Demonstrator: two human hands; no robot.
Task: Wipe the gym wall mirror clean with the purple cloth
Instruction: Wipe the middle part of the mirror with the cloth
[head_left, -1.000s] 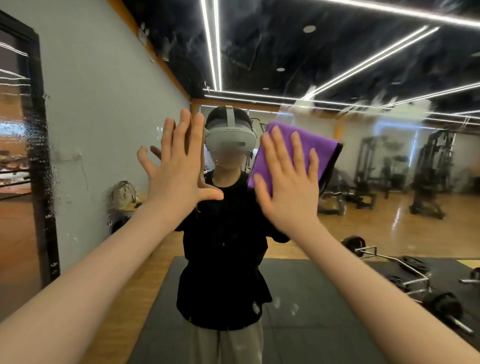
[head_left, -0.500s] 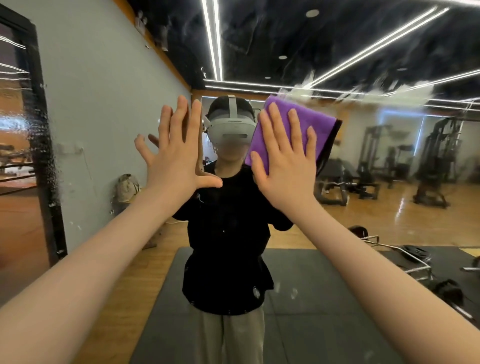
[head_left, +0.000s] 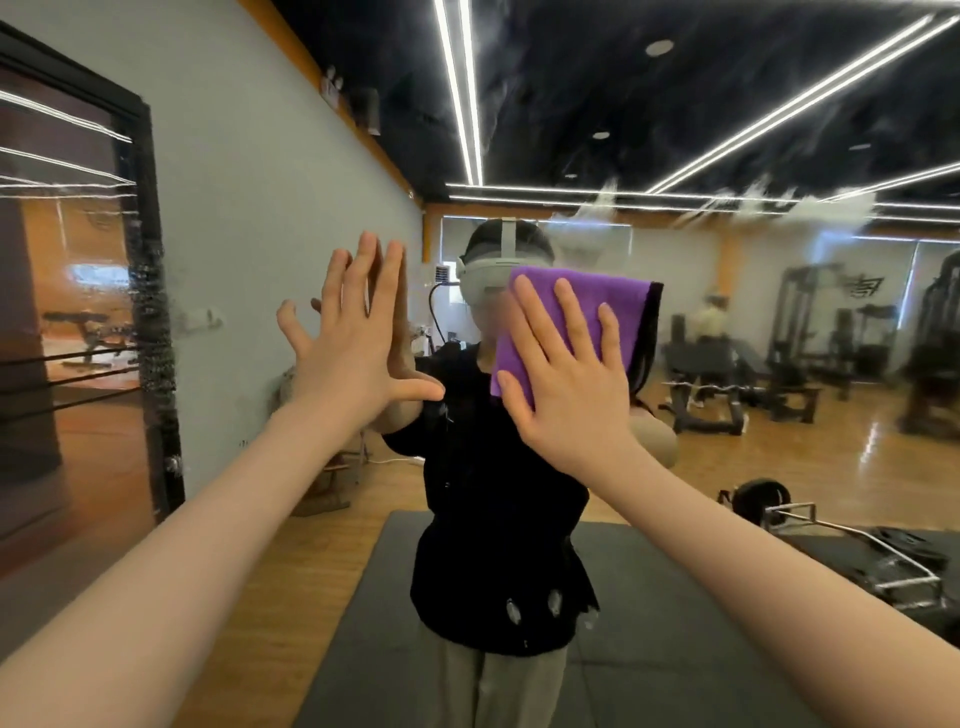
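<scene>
Hands flat against the gym mirror

Right hand (head_left: 569, 384) presses the purple cloth (head_left: 582, 312) flat against the mirror (head_left: 727, 338), fingers straight and spread over its lower left part; the cloth sticks out above and right of that grip. Left hand (head_left: 358, 353) lies just left of it, palm on the bare glass, fingers straight and apart, holding nothing. White smears (head_left: 810, 205) streak the glass up and right of the cloth. Below both hands the reflection shows a dark floor mat (head_left: 649, 649).
</scene>
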